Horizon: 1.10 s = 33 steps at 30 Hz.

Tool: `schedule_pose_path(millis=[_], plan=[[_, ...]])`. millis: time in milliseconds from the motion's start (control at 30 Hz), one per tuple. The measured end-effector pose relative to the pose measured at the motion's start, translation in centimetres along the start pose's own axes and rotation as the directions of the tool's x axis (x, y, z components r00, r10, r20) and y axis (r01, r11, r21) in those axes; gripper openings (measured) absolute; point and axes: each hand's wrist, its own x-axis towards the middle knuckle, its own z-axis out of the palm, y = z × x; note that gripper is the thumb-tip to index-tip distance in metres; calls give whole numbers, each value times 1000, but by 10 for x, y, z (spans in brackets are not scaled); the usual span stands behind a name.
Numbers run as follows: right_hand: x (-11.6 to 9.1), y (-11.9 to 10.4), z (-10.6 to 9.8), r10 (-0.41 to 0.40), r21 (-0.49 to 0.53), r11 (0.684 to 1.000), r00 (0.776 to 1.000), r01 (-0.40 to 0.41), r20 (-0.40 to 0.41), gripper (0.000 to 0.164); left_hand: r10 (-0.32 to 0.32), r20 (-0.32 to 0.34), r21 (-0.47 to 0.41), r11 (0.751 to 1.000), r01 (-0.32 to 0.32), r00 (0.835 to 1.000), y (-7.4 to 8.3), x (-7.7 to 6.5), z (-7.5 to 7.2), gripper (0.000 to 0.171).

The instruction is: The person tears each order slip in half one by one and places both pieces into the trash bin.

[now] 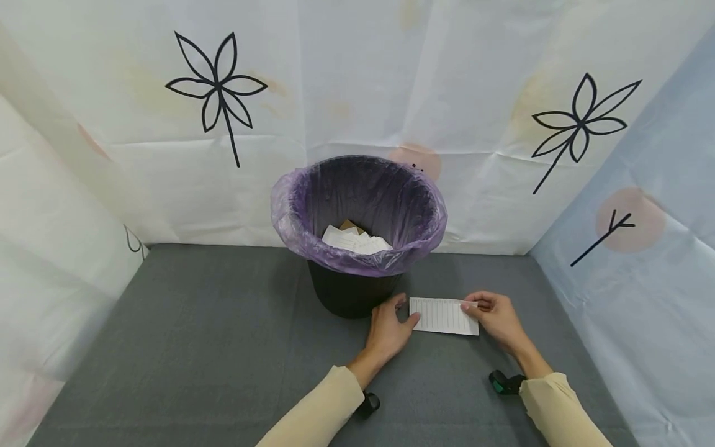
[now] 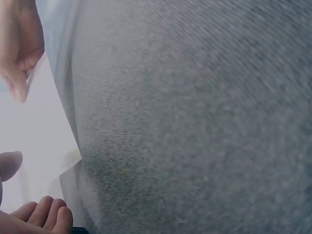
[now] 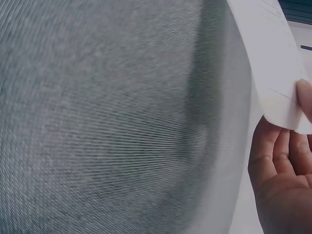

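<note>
A lined white sheet of paper is held over the grey surface, just right of a black bin. My right hand pinches its right end between thumb and fingers; in the right wrist view the paper curves up from that hand. At the paper's left edge is my left hand, its thumb tip overlapping the sheet and its fingers spread apart from the thumb, close to the bin's base. The left wrist view shows the left thumb in front of the paper.
A purple bag lines the bin and folds over its rim. Inside lie white papers and a brown piece. Pale cloth walls with leaf drawings enclose the grey surface at the back and sides.
</note>
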Motion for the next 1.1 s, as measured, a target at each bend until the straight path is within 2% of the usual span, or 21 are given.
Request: schedule_pose_path(millis=[167,367,567,733,933,1100], plan=[[-5,-5,-2,-19,17,1000,1000,18,25,18,17,27,-62,998,-16,999,1,1,-2,46],[-12,-13,0,-52,61,997,994,47,91,19,53,81,-155,987,-40,995,3,0,-8,27],[-18,-21,4,-101,106,991,986,88,132,18,89,93,-165,984,-73,992,7,-2,-14,10],[-20,-25,8,-122,130,986,979,101,164,19,110,80,-174,980,-95,991,9,-6,-20,6],[-24,-35,15,-194,140,976,963,169,190,16,149,84,-154,979,-135,985,12,-16,-37,6],[-29,-47,27,-259,168,959,948,229,185,12,156,106,-167,976,-137,982,15,-22,-57,6]])
